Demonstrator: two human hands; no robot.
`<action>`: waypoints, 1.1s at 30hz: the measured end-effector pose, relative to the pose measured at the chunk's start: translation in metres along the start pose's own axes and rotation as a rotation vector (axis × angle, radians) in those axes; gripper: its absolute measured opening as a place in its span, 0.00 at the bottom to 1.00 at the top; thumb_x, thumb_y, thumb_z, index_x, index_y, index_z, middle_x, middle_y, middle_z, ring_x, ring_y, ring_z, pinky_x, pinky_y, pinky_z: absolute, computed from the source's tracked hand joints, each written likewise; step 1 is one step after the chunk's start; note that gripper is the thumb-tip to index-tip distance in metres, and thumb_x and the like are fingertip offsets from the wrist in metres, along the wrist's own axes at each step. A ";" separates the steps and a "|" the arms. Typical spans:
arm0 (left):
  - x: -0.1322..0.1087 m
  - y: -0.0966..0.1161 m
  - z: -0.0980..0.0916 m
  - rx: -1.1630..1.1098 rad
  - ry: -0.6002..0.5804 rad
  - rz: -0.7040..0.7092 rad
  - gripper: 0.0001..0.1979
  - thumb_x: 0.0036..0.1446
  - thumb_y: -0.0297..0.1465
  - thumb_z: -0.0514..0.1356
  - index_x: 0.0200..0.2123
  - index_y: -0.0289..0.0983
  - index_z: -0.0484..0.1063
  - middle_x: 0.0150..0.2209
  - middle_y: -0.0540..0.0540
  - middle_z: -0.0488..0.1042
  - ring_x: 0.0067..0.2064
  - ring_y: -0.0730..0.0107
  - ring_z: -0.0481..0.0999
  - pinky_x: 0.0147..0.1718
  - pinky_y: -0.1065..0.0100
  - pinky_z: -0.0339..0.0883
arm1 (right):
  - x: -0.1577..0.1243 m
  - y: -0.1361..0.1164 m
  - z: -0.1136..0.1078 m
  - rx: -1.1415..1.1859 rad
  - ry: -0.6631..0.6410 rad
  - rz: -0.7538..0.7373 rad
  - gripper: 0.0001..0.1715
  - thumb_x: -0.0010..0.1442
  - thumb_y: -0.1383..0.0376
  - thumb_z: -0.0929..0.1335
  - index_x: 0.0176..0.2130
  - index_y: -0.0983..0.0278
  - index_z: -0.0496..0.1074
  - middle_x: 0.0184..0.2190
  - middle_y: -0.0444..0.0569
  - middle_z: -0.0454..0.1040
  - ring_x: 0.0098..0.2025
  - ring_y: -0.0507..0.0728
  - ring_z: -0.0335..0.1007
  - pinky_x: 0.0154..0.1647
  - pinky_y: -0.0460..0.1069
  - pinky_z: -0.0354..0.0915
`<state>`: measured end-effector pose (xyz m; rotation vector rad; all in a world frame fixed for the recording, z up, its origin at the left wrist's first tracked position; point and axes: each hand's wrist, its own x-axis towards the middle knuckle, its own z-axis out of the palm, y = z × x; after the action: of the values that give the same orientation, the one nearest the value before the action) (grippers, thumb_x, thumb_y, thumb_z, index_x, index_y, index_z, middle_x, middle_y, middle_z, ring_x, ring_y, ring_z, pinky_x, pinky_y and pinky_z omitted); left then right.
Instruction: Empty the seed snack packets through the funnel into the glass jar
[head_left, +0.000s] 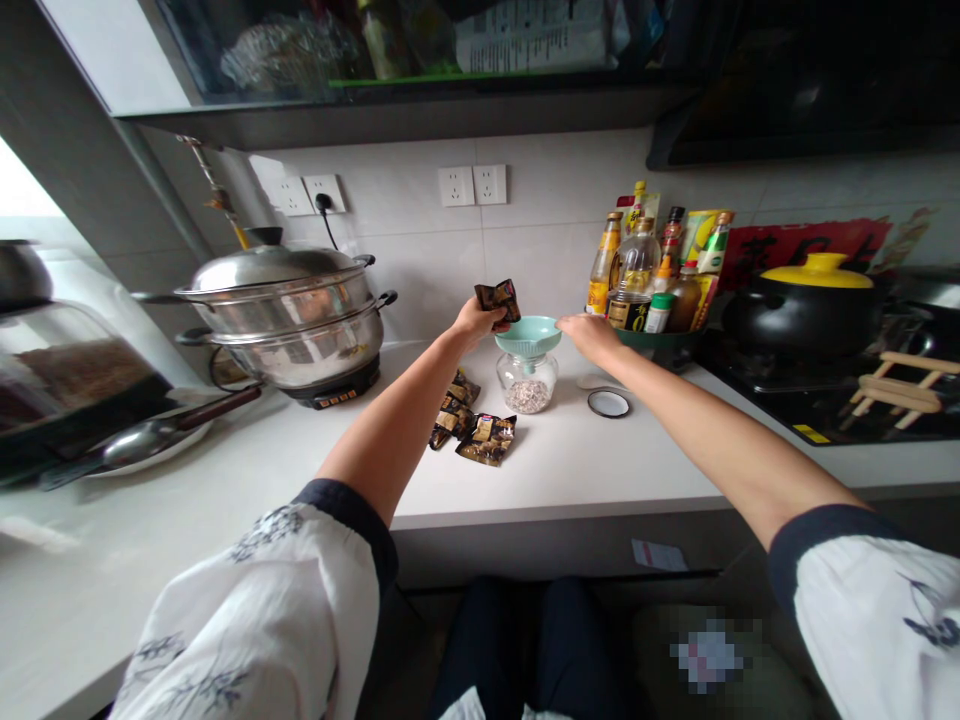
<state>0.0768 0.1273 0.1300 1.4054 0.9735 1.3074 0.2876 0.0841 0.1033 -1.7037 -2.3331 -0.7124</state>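
My left hand [475, 322] is closed on a small dark packet [499, 298], held tilted just above the left rim of a pale green funnel [528, 336]. The funnel sits in the mouth of a small glass jar [529, 384] with a layer of pale grains at its bottom. My right hand [592, 334] rests against the funnel's right rim, fingers curled at it. Several more dark packets [472, 422] lie on the white counter [315, 470] in front of the jar. A round jar lid [608, 403] lies flat to the right of the jar.
A stacked steel steamer pot [281, 310] on an electric base stands at the left, a ladle [161, 435] on a plate beside it. Sauce bottles [652, 270] crowd the wall behind the jar. A black pot with yellow lid [810, 295] sits on the stove at right.
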 end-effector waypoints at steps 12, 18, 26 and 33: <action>0.006 -0.006 0.004 0.053 0.060 0.011 0.19 0.31 0.15 0.68 0.30 0.32 0.71 0.24 0.54 0.72 0.31 0.71 0.76 0.40 0.61 0.75 | -0.001 -0.001 0.000 0.009 0.007 -0.002 0.17 0.62 0.73 0.58 0.45 0.65 0.72 0.45 0.56 0.76 0.47 0.61 0.72 0.40 0.50 0.65; 0.004 -0.004 0.005 -0.031 0.044 -0.015 0.21 0.22 0.23 0.75 0.24 0.33 0.71 0.22 0.53 0.72 0.28 0.73 0.75 0.37 0.66 0.75 | -0.001 0.000 0.001 0.013 0.007 -0.003 0.17 0.62 0.73 0.58 0.45 0.64 0.72 0.45 0.56 0.76 0.47 0.60 0.72 0.40 0.50 0.65; 0.009 -0.007 0.011 0.115 0.079 0.015 0.14 0.36 0.31 0.72 0.23 0.32 0.71 0.24 0.47 0.74 0.29 0.67 0.76 0.35 0.62 0.75 | -0.001 0.002 0.001 0.017 0.003 -0.004 0.18 0.62 0.73 0.58 0.45 0.64 0.72 0.45 0.55 0.76 0.47 0.58 0.72 0.40 0.49 0.64; 0.014 -0.010 0.008 0.382 0.147 0.073 0.06 0.39 0.26 0.68 0.22 0.33 0.73 0.22 0.49 0.74 0.35 0.65 0.77 0.38 0.69 0.70 | -0.001 0.002 0.000 0.024 -0.007 -0.001 0.19 0.63 0.72 0.58 0.49 0.65 0.71 0.47 0.57 0.75 0.48 0.59 0.71 0.42 0.50 0.64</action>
<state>0.0868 0.1422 0.1240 1.6603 1.3357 1.3404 0.2895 0.0835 0.1031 -1.6978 -2.3379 -0.6761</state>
